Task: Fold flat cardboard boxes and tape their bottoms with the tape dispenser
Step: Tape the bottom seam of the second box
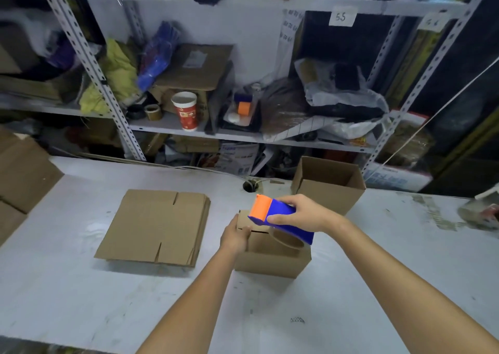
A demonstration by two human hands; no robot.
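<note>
A small folded box (272, 256) sits on the white worktop (81, 299). The left hand (235, 236) grips its left edge; the right hand (305, 214) is wrapped around the blue-and-orange tape dispenser (275, 216), right over the box. A stack of flat cardboard (154, 226) lies just left.

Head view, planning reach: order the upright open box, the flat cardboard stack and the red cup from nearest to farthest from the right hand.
1. Open box, just behind the right hand.
2. Flat cardboard stack, left on the table.
3. Red cup, far back on the shelf.
</note>
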